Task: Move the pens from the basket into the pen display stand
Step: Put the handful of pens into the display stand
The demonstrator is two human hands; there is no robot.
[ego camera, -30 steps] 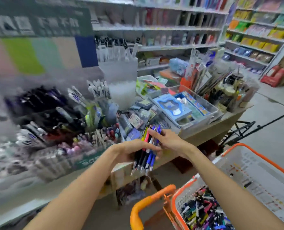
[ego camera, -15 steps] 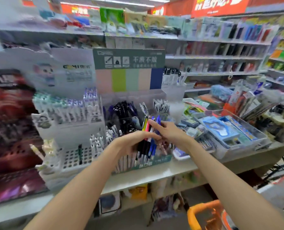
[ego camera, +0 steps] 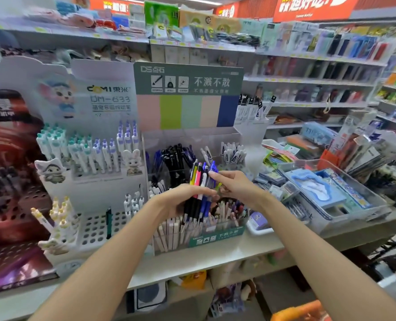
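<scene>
The left hand gripped a bundle of click pens, tips down, in front of the clear pen display stand on the tabletop. The right hand pinched the upper end of a blue pen in that bundle. The stand's back compartments held black and blue pens and white-capped pens; its front row held pale sticks. Only an orange basket rim showed at the bottom right.

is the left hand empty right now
No, the left hand grips a bunch of pens upright in front of the pen stand, while the right hand pinches one near its top.
</scene>
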